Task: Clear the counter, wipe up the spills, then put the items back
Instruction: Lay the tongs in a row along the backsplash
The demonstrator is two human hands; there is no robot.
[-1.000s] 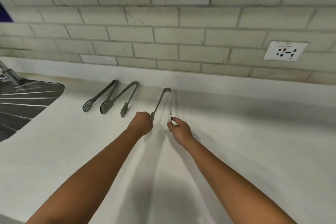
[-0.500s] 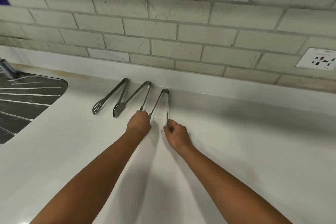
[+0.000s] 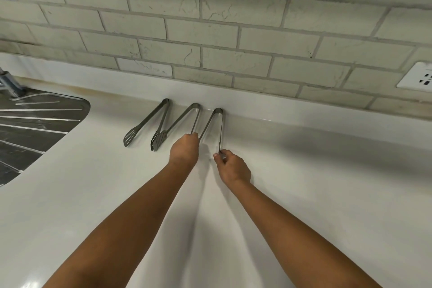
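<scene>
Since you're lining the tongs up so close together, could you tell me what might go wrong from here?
1. The left hand sits where the middle tongs and right tongs nearly meet, so a nudge could skew both.
2. The right hand only pinches one arm tip; that grip could slip.

Your white worktop (image 3: 304, 182) carries three metal tongs (image 3: 216, 124) side by side, hinges against its back edge.

Both hands (image 3: 184, 149) (image 3: 232, 167) hold rightmost tongs (image 3: 218, 121) on counter (image 3: 327, 182); two tongs (image 3: 146, 125) (image 3: 180, 124) beside
</scene>
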